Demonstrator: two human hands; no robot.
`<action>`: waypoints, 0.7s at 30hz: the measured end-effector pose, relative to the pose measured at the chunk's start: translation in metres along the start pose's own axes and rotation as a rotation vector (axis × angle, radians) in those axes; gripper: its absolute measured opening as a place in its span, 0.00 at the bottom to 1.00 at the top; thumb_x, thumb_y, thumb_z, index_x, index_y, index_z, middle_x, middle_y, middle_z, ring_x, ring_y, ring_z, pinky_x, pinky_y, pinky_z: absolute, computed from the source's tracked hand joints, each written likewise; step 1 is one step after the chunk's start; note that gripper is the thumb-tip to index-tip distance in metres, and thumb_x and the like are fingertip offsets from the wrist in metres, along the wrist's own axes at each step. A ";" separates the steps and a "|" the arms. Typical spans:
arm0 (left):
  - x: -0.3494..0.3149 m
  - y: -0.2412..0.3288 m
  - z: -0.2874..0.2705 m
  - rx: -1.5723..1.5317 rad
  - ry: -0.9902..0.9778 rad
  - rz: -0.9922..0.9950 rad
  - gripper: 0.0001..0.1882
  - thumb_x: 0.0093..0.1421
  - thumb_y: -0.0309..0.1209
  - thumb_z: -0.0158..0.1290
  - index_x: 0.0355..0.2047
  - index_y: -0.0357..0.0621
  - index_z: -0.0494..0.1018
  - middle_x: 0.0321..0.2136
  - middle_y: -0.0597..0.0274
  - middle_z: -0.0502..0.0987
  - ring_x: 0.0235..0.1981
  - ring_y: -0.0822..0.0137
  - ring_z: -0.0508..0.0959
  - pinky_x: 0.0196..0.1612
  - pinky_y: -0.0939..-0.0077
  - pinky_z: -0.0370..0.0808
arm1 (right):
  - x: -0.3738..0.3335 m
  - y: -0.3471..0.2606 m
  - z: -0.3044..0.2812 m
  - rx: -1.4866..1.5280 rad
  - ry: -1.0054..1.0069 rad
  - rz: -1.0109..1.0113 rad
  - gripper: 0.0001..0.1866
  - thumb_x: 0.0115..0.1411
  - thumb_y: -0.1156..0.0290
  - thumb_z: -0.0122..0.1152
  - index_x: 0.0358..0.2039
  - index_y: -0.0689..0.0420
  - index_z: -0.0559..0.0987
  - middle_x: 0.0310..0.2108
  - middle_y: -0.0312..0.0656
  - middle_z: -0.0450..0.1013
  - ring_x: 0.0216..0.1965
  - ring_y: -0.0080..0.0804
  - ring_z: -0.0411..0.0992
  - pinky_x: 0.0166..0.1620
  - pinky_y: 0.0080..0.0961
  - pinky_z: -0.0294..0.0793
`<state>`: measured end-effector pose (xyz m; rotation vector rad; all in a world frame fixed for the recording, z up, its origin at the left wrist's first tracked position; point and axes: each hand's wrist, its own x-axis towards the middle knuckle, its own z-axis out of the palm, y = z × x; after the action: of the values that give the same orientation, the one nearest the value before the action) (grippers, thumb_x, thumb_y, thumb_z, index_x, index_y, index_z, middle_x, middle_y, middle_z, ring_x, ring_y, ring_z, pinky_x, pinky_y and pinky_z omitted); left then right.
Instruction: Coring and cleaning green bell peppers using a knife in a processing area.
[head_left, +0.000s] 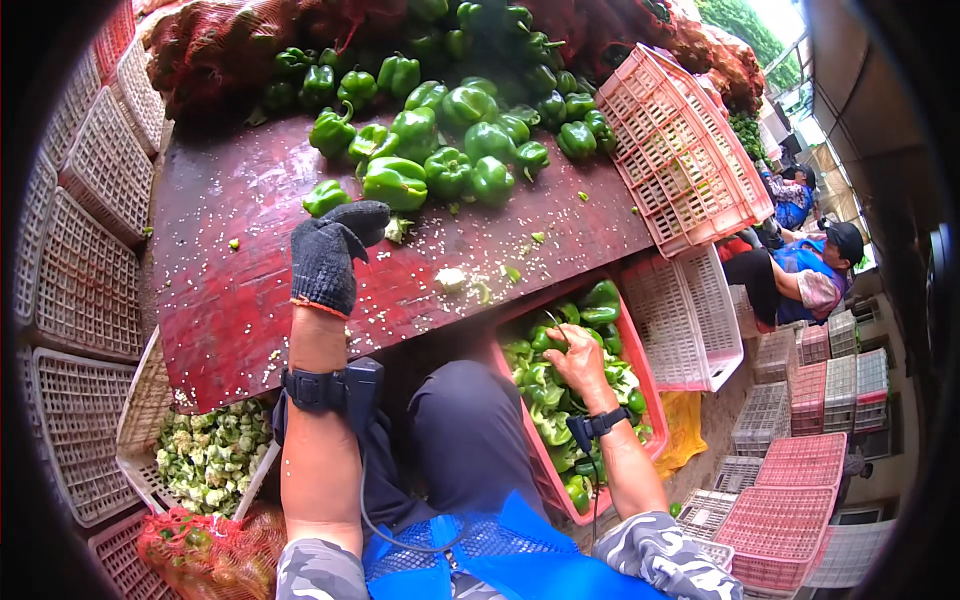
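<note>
My left hand point(328, 262), in a dark knitted glove, is above the red tabletop point(250, 320). Its fingers reach right beside a whole green bell pepper point(395, 183), thumb apart, with nothing visible in them. A smaller green pepper point(325, 198) lies just beyond the glove. My bare right hand point(580, 362) is over a red crate point(655, 400) of halved and opened green peppers point(545, 385). Its fingers are closed on a thin, dark, pointed tool that looks like a small knife point(553, 319); its handle is hidden. White seeds and a pale pepper core point(451, 278) lie on the tabletop.
A pile of green peppers point(470, 110) and red mesh sacks point(230, 60) fill the far side. A tilted pink crate point(680, 150) stands right. Pepper cores fill a white crate point(250, 480) at lower left. Stacked crates point(85, 260) line the left; people point(800, 270) sit at right.
</note>
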<state>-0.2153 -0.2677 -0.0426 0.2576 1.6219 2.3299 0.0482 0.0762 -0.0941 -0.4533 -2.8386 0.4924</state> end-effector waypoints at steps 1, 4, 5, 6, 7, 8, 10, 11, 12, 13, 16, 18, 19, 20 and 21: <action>0.003 0.001 0.000 -0.002 -0.001 0.004 0.19 0.59 0.26 0.42 0.40 0.31 0.82 0.37 0.48 0.85 0.38 0.60 0.84 0.41 0.72 0.81 | 0.000 0.003 -0.001 -0.011 -0.022 -0.002 0.23 0.43 0.69 0.78 0.43 0.54 0.85 0.44 0.43 0.79 0.49 0.44 0.76 0.52 0.38 0.76; 0.009 0.004 -0.004 0.014 0.017 0.016 0.19 0.59 0.26 0.42 0.40 0.31 0.82 0.37 0.48 0.85 0.38 0.60 0.84 0.40 0.72 0.81 | 0.005 0.005 -0.012 -0.120 -0.131 -0.032 0.22 0.43 0.65 0.79 0.40 0.54 0.84 0.43 0.44 0.80 0.49 0.44 0.77 0.52 0.38 0.77; 0.013 0.006 -0.004 0.016 0.021 0.021 0.19 0.59 0.26 0.42 0.40 0.31 0.82 0.37 0.48 0.85 0.38 0.59 0.84 0.40 0.72 0.81 | 0.010 0.007 -0.018 -0.188 -0.135 -0.108 0.22 0.43 0.61 0.80 0.40 0.54 0.84 0.43 0.45 0.80 0.48 0.44 0.77 0.51 0.38 0.78; 0.015 0.006 -0.005 0.019 0.030 0.026 0.19 0.59 0.26 0.42 0.40 0.31 0.82 0.37 0.48 0.85 0.38 0.59 0.84 0.40 0.72 0.81 | 0.023 -0.003 -0.026 -0.105 -0.134 -0.103 0.23 0.44 0.60 0.79 0.40 0.55 0.84 0.42 0.46 0.80 0.47 0.45 0.78 0.50 0.38 0.78; 0.018 0.008 -0.007 0.023 0.038 0.031 0.20 0.59 0.27 0.42 0.40 0.31 0.82 0.37 0.48 0.85 0.38 0.59 0.84 0.40 0.72 0.81 | 0.044 -0.019 -0.035 -0.022 -0.133 -0.095 0.24 0.45 0.59 0.79 0.41 0.56 0.84 0.42 0.47 0.80 0.45 0.45 0.78 0.49 0.38 0.79; 0.021 0.009 -0.008 0.030 0.048 0.036 0.20 0.59 0.27 0.42 0.40 0.31 0.82 0.37 0.48 0.85 0.38 0.59 0.84 0.40 0.72 0.81 | 0.066 -0.031 -0.037 0.111 -0.043 -0.116 0.25 0.48 0.58 0.76 0.43 0.60 0.83 0.41 0.48 0.80 0.42 0.47 0.79 0.47 0.38 0.79; 0.026 0.010 -0.007 0.033 0.054 0.035 0.20 0.59 0.27 0.42 0.40 0.31 0.82 0.36 0.48 0.85 0.37 0.59 0.85 0.40 0.71 0.82 | 0.117 -0.068 -0.044 0.077 0.106 -0.164 0.25 0.54 0.56 0.73 0.44 0.62 0.81 0.39 0.53 0.79 0.41 0.51 0.78 0.45 0.41 0.78; 0.030 0.011 -0.005 0.041 0.057 0.037 0.20 0.60 0.27 0.42 0.40 0.31 0.82 0.36 0.48 0.85 0.37 0.59 0.85 0.40 0.71 0.82 | 0.144 -0.076 -0.038 0.066 0.142 -0.148 0.28 0.55 0.54 0.72 0.48 0.63 0.80 0.41 0.55 0.78 0.42 0.54 0.77 0.47 0.42 0.77; 0.033 0.012 -0.004 0.045 0.061 0.041 0.20 0.60 0.27 0.42 0.40 0.31 0.82 0.36 0.48 0.85 0.37 0.59 0.85 0.40 0.71 0.82 | 0.171 -0.087 -0.034 0.088 0.169 -0.159 0.33 0.54 0.51 0.73 0.52 0.64 0.78 0.44 0.57 0.78 0.47 0.55 0.76 0.51 0.43 0.76; 0.037 0.012 0.000 0.048 0.054 0.043 0.20 0.60 0.28 0.42 0.40 0.31 0.82 0.36 0.48 0.85 0.37 0.59 0.85 0.40 0.71 0.82 | 0.196 -0.079 -0.019 0.003 0.207 -0.130 0.39 0.52 0.48 0.74 0.56 0.62 0.75 0.51 0.58 0.76 0.53 0.56 0.74 0.55 0.44 0.75; 0.049 0.011 0.004 0.086 0.064 0.041 0.20 0.60 0.28 0.42 0.40 0.31 0.82 0.36 0.47 0.85 0.37 0.59 0.85 0.39 0.71 0.82 | 0.246 -0.092 0.012 -0.091 0.212 -0.088 0.46 0.47 0.46 0.76 0.62 0.55 0.70 0.57 0.54 0.72 0.55 0.55 0.73 0.56 0.46 0.74; 0.052 0.010 0.005 0.117 0.063 0.030 0.20 0.60 0.28 0.42 0.40 0.31 0.82 0.36 0.47 0.85 0.36 0.59 0.85 0.39 0.71 0.82 | 0.260 -0.097 0.021 -0.204 0.155 -0.042 0.43 0.45 0.49 0.77 0.59 0.54 0.71 0.53 0.51 0.74 0.50 0.53 0.75 0.53 0.46 0.76; 0.053 0.010 0.008 0.111 0.058 0.029 0.20 0.60 0.28 0.42 0.40 0.31 0.82 0.36 0.47 0.85 0.36 0.58 0.85 0.39 0.71 0.82 | 0.263 -0.093 0.024 -0.159 0.181 -0.038 0.41 0.45 0.51 0.76 0.58 0.55 0.72 0.51 0.50 0.75 0.49 0.53 0.75 0.52 0.46 0.76; 0.054 0.010 0.011 0.119 0.050 0.026 0.20 0.60 0.29 0.42 0.40 0.31 0.82 0.36 0.47 0.85 0.36 0.58 0.85 0.39 0.71 0.82 | 0.265 -0.085 0.024 -0.116 0.209 -0.032 0.39 0.45 0.53 0.76 0.56 0.55 0.73 0.49 0.50 0.76 0.48 0.53 0.76 0.51 0.45 0.77; 0.052 0.010 0.014 0.056 0.040 0.043 0.19 0.57 0.25 0.42 0.38 0.33 0.83 0.35 0.49 0.85 0.36 0.60 0.85 0.37 0.72 0.81 | 0.266 -0.080 0.024 -0.070 0.232 -0.027 0.37 0.45 0.55 0.75 0.55 0.55 0.74 0.47 0.50 0.77 0.47 0.52 0.76 0.50 0.45 0.77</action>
<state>-0.2609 -0.2409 -0.0295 0.2628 1.7191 2.3377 -0.2256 0.0873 -0.0438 -0.4524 -2.6403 0.3140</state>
